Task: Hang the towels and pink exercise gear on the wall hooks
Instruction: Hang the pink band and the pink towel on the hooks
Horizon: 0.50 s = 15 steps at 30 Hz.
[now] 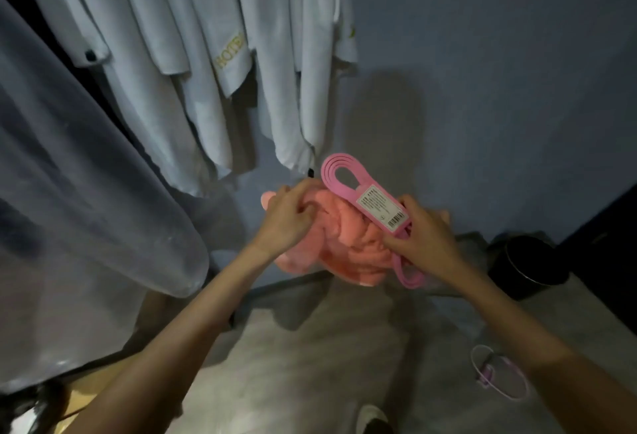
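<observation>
Gold embroidered lettering reading "HOTEL" appears inverted on one of the white hanging towels (193, 54) at far left. A white label with a barcode (381, 206), its small print illegible, is fixed to the coiled pink flat rubber exercise band (339, 175). The right hand (425, 232) grips this band at centre. The left hand (287, 216) is closed on a bunched salmon-pink plush towel (348, 244), possibly a garment, beneath it.

We see a grey concrete floor (310, 357) below us. On it, by the blue wall at right, stands a black round bin (527, 266). Nearer us at right lies a thin lilac looped cord (499, 376). A white shoe (372, 418) rests at the bottom edge.
</observation>
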Each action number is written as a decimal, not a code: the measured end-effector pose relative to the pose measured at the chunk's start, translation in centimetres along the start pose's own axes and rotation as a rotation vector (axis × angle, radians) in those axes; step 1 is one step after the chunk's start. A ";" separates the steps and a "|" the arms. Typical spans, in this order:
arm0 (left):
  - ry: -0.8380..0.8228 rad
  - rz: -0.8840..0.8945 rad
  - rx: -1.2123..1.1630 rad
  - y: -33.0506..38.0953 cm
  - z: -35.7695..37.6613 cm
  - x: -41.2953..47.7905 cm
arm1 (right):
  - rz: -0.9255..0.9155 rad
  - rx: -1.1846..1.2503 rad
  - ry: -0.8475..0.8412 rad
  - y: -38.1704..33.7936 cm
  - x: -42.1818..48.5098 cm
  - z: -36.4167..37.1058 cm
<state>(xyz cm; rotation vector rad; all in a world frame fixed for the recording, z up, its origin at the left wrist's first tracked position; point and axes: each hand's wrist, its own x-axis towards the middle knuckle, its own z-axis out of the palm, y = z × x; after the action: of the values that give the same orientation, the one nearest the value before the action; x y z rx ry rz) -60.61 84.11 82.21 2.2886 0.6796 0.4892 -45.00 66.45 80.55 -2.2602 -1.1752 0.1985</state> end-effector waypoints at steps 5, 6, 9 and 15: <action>-0.020 0.066 -0.248 7.0 -1.0 2.4 | -0.019 0.048 0.102 0.0 -0.4 -4.3; -0.006 0.052 -0.311 8.6 -0.9 2.9 | -0.022 0.062 0.125 0.1 -0.3 -5.3; 0.099 0.082 -0.411 12.5 -0.2 4.7 | -0.061 0.066 0.186 0.7 0.4 -8.4; 0.245 0.109 -0.593 20.9 1.5 9.3 | -0.129 0.069 0.274 3.2 3.2 -15.9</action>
<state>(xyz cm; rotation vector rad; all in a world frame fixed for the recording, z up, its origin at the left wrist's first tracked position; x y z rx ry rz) -45.55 75.73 97.38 1.7248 0.4449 0.9008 -34.81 60.79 92.22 -2.0656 -1.1424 -0.1166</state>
